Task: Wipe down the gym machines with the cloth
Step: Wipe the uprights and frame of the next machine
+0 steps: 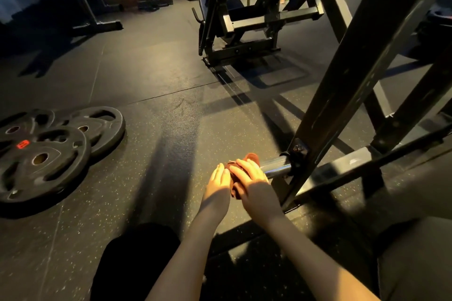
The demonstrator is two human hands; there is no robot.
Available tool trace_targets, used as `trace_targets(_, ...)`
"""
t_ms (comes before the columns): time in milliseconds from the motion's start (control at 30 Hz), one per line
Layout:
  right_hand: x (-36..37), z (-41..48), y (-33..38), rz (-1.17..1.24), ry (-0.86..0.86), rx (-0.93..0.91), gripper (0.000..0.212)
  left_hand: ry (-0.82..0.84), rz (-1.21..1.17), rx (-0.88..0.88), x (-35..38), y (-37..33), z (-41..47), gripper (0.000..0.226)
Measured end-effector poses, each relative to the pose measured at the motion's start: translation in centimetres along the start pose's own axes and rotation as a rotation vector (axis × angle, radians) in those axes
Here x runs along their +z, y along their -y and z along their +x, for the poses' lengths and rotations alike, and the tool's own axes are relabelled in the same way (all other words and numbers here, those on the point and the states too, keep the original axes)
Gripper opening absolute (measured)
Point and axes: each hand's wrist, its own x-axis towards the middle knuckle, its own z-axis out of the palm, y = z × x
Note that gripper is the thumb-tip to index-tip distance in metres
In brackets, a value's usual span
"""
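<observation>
Right hand (252, 179) is gripping the reddish cloth (253, 157) round the chrome bar (276, 166); left hand (218, 178) is pressing it with straight fingers. Floor (159, 154) is lying open left of the fingers.

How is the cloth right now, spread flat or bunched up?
Bunched up. The reddish-brown cloth is wadded over the end of the shiny steel bar, with the right grip curled over it.

Your right hand (252, 183) over cloth (253, 157) on left end of bar (276, 166); left hand (219, 178) just left of it. Frame (342, 95) right of bar; weight plates (49, 151) on floor (159, 105), well left.
</observation>
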Motion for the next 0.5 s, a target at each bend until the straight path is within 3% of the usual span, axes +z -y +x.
trace_targets(100, -1.3, 2.1, -3.3, -0.085, 0.011, -0.028, 0.032, 0.003, 0.024, 0.002, 0.0, 0.0, -0.1, 0.049)
trace_targets(200, -1.2, 4.4, -3.9, -0.15, -0.019, 0.155, 0.053, -0.004, 0.06, 0.012, 0.0, 0.1, -0.1, 0.049)
trace_targets(267, 0.2, 3.2, -2.3, -0.168, -0.049, 0.193, 0.04, -0.013, 0.111, 0.034, 0.1, 0.0, 0.0, 0.049)
trace_targets(333, 0.8, 0.7, -1.0, -0.111, -0.007, 0.129, 0.032, -0.031, 0.118, 0.042, 0.3, -0.1, 0.1, 0.049)
trace_targets(433, -1.5, -0.1, -3.3, -0.155, 0.071, -0.014, 0.048, -0.047, 0.117, 0.035, 0.5, -0.2, 0.2, 0.05)
trace_targets(500, -3.0, 1.1, -5.7, -0.186, 0.04, 0.091, 0.042, -0.048, 0.132, 0.039, 0.6, -0.2, 0.2, 0.05)
